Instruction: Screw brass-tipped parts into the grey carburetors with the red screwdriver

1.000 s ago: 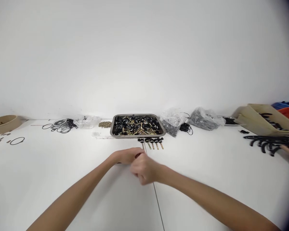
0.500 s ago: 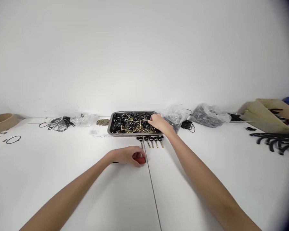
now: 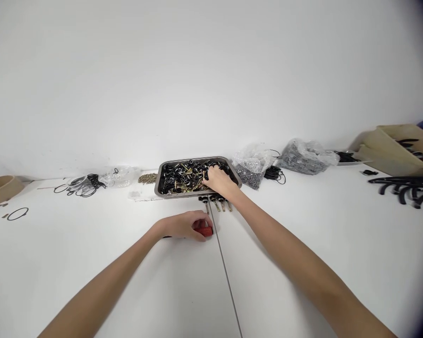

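My left hand (image 3: 190, 226) rests on the white table, fingers wrapped round a screwdriver (image 3: 205, 231) with a red handle and black end. A bit of dark shaft shows below the wrist. My right hand (image 3: 219, 181) reaches over the front right of a metal tray (image 3: 155, 188), its bent fingers down among brass-coloured bolts (image 3: 183, 185) and black knob-like parts. Whatever those fingertips hold, if anything, is hidden. In front of the tray lies a short row of black-headed bolts (image 3: 215, 203), shanks toward me, partly covered by my right hand and wrist.
Left of the tray are a pile of small brass pieces (image 3: 148, 178), a clear plastic bag (image 3: 121, 176) and black cords (image 3: 86, 184). Bags of small grey parts (image 3: 252, 171) stand to its right. Farther right are a cream bin (image 3: 384, 150) and curved black handles (image 3: 405, 185).
My right hand has moved left and deeper into the tray, from its right rim toward the middle. My left hand keeps hold of the screwdriver. The view has tilted slightly.
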`<state>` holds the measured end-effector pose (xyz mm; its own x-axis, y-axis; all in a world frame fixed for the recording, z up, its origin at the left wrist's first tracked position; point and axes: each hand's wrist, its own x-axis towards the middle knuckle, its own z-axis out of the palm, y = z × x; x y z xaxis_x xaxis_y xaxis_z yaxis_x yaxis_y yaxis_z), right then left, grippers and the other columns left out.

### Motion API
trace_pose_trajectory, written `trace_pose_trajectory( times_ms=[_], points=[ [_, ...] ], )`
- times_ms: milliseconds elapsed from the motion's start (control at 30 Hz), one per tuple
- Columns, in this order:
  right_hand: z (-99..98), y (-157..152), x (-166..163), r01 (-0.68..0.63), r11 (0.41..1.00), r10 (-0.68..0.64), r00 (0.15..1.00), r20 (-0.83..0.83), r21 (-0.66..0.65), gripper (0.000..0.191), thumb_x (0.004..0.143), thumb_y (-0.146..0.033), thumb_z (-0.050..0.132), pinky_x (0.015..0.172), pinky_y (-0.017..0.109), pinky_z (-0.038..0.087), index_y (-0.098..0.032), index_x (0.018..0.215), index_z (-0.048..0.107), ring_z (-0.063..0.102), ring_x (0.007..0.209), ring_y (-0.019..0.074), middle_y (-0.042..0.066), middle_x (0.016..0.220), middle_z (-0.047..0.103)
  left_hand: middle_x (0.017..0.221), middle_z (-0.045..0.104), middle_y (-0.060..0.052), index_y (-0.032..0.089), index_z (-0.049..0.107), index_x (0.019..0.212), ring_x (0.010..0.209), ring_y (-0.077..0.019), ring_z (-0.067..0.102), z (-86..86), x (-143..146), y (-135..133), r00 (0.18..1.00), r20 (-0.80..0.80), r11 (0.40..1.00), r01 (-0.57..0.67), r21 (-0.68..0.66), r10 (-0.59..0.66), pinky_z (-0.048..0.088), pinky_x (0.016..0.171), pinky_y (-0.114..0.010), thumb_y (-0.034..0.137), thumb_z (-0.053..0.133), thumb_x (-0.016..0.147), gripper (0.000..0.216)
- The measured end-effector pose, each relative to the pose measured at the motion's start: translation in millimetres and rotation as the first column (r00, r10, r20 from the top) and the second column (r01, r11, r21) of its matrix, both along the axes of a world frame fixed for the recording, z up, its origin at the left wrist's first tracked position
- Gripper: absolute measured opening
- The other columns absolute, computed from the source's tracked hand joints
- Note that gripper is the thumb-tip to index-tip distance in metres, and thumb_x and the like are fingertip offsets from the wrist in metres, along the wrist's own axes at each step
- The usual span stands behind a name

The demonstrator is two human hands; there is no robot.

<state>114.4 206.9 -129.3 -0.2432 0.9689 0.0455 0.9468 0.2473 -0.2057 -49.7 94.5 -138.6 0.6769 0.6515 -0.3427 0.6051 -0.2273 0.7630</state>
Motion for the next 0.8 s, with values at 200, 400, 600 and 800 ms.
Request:
trace_pose_trajectory(
  times_ms=[200,400,600,800],
  points=[
    [-1.6,-1,-2,-0.026,0.999,0.025,0.999,0.034,0.028,0.035,0.09,-0.024,0.057,0.083,0.033,0.048,-0.005,0.119,0.051,0.062,0.105,0.032,0.022,0.117,0.053,0.102,0.054,-0.003,0.025,0.06,0.111,0.083,-0.0151,0.049,3.9,2,-1,1.0,-0.016,1.0,0.008,0.011,-0.008,0.042,0.071,-0.027,0.032,0.066,0.074,0.038],
    [0.5,-1,-4,-0.075,0.995,0.071,0.995,0.067,0.058,0.025,0.089,-0.015,0.056,0.083,0.036,0.05,-0.006,0.112,0.058,0.063,0.104,0.0329,0.02,0.112,0.06,0.101,0.055,-0.003,0.024,0.061,0.11,0.084,-0.0152,0.05,5.7,2,-1,1.0,0.003,1.0,0.019,0.017,-0.02,0.042,0.071,-0.027,0.031,0.066,0.074,0.037],
    [-0.4,-8,-10,-0.091,0.992,0.084,0.993,0.083,0.084,0.028,0.089,-0.005,0.047,0.081,0.035,0.051,-0.004,0.115,0.057,0.064,0.101,0.0309,0.024,0.12,0.055,0.099,0.055,-0.003,0.024,0.061,0.109,0.083,-0.0157,0.05,1.9,1,0,1.0,0.023,1.0,0.013,-0.001,-0.013,0.043,0.071,-0.028,0.032,0.066,0.073,0.037],
    [-0.4,-11,-10,-0.046,0.996,0.041,0.997,0.059,0.074,0.031,0.089,-0.007,0.048,0.082,0.035,0.051,-0.002,0.12,0.052,0.063,0.102,0.0312,0.025,0.116,0.054,0.101,0.056,-0.003,0.024,0.062,0.108,0.084,-0.015,0.05,4.5,2,-1,1.0,0.027,1.0,0.004,-0.005,-0.004,0.043,0.072,-0.028,0.029,0.067,0.072,0.036]
  ],
)
